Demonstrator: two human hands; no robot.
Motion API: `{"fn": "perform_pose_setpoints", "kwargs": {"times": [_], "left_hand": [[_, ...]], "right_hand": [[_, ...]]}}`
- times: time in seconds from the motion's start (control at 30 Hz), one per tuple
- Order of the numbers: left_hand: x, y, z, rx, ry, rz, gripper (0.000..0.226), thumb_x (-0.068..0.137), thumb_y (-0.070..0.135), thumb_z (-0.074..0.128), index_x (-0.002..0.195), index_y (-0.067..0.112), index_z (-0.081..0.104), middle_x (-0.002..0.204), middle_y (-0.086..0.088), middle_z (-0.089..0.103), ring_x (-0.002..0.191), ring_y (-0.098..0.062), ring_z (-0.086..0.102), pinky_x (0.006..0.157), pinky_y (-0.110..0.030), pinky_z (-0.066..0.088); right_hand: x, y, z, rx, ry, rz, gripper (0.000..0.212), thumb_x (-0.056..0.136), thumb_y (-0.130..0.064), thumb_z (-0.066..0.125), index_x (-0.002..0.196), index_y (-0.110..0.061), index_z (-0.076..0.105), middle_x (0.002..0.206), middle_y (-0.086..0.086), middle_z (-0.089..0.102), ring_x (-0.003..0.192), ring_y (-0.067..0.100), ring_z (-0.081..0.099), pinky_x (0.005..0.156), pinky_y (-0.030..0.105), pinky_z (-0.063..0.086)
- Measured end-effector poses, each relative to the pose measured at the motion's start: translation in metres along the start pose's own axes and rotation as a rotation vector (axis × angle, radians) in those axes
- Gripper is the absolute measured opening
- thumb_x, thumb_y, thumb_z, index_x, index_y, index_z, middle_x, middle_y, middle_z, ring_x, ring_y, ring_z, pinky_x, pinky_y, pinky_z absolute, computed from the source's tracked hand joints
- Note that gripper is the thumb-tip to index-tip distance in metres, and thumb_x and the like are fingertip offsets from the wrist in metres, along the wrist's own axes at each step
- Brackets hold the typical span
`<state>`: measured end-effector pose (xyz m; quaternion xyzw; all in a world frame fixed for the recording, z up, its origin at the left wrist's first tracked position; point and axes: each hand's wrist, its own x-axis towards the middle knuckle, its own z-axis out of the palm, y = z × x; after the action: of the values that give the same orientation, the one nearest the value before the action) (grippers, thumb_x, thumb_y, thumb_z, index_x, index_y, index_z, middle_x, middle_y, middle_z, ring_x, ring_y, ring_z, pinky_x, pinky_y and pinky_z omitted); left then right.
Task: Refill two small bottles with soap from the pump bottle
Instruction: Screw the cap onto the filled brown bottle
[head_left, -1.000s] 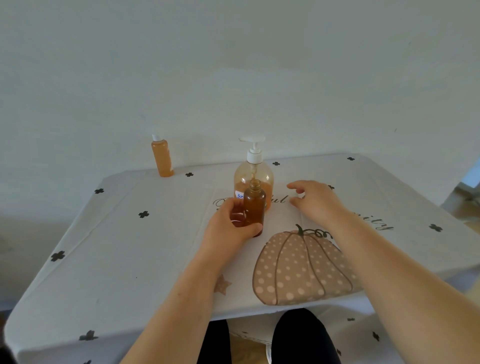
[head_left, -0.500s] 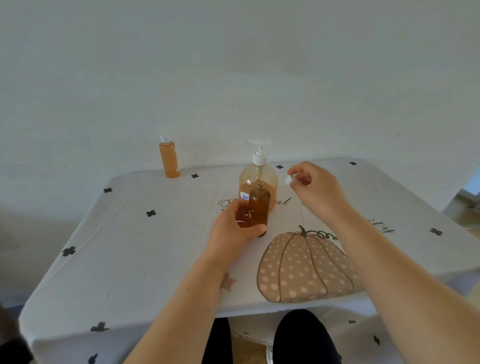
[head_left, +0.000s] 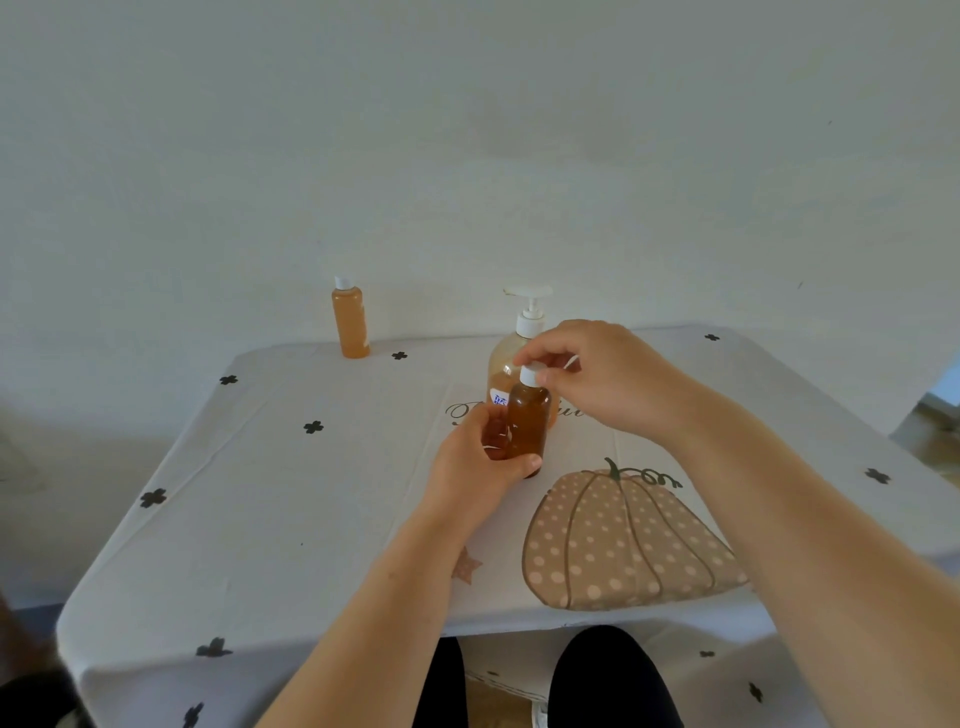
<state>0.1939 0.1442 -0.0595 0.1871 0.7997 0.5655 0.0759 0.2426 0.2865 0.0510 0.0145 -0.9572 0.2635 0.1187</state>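
Table (head_left: 311, 519): cloth-covered, pumpkin print (head_left: 623, 535) at near right.

Pump bottle (head_left: 503, 364): mid-table, upright, part full of amber soap. No hand is on the pump head.

Left hand (head_left: 478, 462): wrapped round the lower body of the brown bottle (head_left: 527, 426), thumb across its front. It holds the bottle upright on the cloth, just in front of the pump bottle.

Right hand (head_left: 608, 379): above the brown bottle, thumb and fingertips pinching the white cap (head_left: 531, 374), which sits on the neck.

Far bottle (head_left: 350, 322): at the back left edge, well apart, upright, capped, full of orange soap.

Change: a second ago the right hand was spread low to the right of the pump bottle and the brown bottle's neck was open. Half a second ago it held the cap raised beside the pump. Now the cap is on the neck. The left grip is unchanged throughout.

Reading: filling looks finished for both small bottles, and capping the second is the step in hand. Cannot tell whether the cap is threaded or only set on. A twist to seat it likely comes next, with the left hand bracing against the turn. Task near its end.
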Motion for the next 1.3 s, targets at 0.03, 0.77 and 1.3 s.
{"fn": "perform_pose_setpoints", "kwargs": {"times": [0.03, 0.77, 1.3], "left_hand": [[0.0, -0.001, 0.0, 0.002, 0.001, 0.0, 0.048, 0.076, 0.021, 0.081, 0.113, 0.034, 0.054, 0.106, 0.013, 0.065, 0.095, -0.006, 0.066, 0.075, -0.015, 0.043], [0.003, -0.004, 0.0, 0.009, -0.012, 0.004, 0.052, 0.076, 0.022, 0.081, 0.12, 0.029, 0.055, 0.104, 0.015, 0.063, 0.095, -0.007, 0.065, 0.073, -0.012, 0.043], [0.001, -0.001, -0.002, 0.023, -0.023, 0.015, 0.047, 0.078, 0.024, 0.08, 0.11, 0.038, 0.049, 0.097, 0.022, 0.058, 0.085, 0.006, 0.059, 0.063, -0.005, 0.038]], "right_hand": [[0.001, -0.002, -0.001, -0.035, -0.016, -0.003, 0.019, 0.099, -0.021, 0.06, 0.103, -0.033, 0.074, 0.09, -0.019, 0.059, 0.082, -0.006, 0.055, 0.07, 0.009, 0.038], [0.009, -0.011, -0.01, -0.105, -0.119, -0.007, 0.028, 0.096, -0.011, 0.058, 0.104, -0.032, 0.075, 0.09, -0.018, 0.06, 0.082, -0.003, 0.058, 0.071, 0.015, 0.046], [0.02, -0.022, -0.007, -0.374, -0.131, 0.092, 0.039, 0.094, -0.045, 0.064, 0.073, -0.013, 0.055, 0.068, 0.0, 0.056, 0.058, 0.013, 0.046, 0.052, 0.026, 0.031]]}}
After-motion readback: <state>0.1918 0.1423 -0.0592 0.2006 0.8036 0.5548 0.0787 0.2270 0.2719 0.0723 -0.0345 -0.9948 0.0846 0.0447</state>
